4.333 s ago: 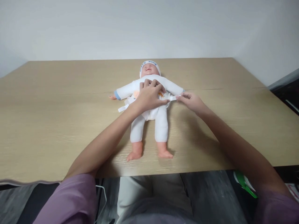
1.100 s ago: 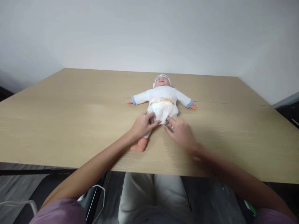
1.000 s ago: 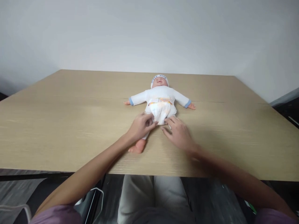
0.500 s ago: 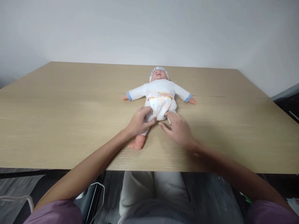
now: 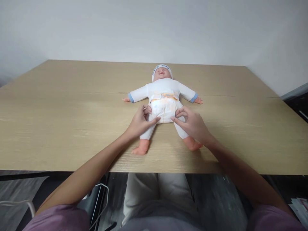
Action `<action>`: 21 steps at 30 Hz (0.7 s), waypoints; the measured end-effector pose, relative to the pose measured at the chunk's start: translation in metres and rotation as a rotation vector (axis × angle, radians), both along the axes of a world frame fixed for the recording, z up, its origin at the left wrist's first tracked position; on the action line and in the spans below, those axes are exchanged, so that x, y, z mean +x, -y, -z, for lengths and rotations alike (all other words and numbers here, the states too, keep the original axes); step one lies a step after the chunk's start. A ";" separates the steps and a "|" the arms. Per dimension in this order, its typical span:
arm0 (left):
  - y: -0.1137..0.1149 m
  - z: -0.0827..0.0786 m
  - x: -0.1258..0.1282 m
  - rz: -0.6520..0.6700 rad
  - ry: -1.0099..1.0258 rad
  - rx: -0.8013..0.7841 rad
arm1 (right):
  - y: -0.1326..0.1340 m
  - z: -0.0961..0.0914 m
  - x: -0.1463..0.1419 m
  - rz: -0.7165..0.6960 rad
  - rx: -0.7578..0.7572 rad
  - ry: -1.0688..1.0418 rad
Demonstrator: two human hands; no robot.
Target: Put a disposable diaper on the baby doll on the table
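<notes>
A baby doll [image 5: 163, 86] in a white suit with blue cuffs and a lettered white cap lies on its back, arms spread, feet towards me. Around its hips is a white diaper [image 5: 164, 109] with an orange-patterned waistband. At the diaper's left leg edge, my left hand [image 5: 141, 121] has its thumb and fingers closed on the material. My right hand [image 5: 191, 122] pinches the opposite leg edge, fingers curled beside the doll's thigh. The thumbs lie along the diaper's lower front, apart from each other. Both bare doll feet rest on the table.
The wooden table [image 5: 72, 128] has its front edge close to my lap and its back edge by a pale wall. A black object [image 5: 298, 102] stands beyond the right edge. Below on the left hangs a white cable [image 5: 107, 195].
My hands have moved apart, and the diaper's front is spread wider and flatter across the hips. The doll's right-side leg and foot have come into view.
</notes>
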State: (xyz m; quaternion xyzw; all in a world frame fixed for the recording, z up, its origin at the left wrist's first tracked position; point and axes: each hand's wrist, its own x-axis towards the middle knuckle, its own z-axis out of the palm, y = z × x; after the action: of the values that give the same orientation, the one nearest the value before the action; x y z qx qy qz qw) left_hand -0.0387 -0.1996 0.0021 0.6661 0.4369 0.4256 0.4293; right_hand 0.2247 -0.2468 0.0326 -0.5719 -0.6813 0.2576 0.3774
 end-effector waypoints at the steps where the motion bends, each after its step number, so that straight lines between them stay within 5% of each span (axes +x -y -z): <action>1: 0.002 0.000 0.000 -0.015 -0.031 0.017 | 0.002 -0.001 -0.001 0.012 0.010 0.032; 11: 0.007 -0.001 -0.004 -0.103 -0.164 0.035 | 0.010 -0.005 -0.005 0.067 -0.026 0.020; 21: 0.004 -0.008 -0.005 0.160 -0.204 0.027 | 0.008 0.002 -0.014 0.002 -0.012 0.002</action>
State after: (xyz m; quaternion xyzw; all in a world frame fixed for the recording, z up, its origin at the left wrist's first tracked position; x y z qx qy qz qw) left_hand -0.0438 -0.2041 0.0105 0.7444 0.4180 0.3258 0.4062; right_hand 0.2105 -0.2552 0.0306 -0.5750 -0.6796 0.2606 0.3736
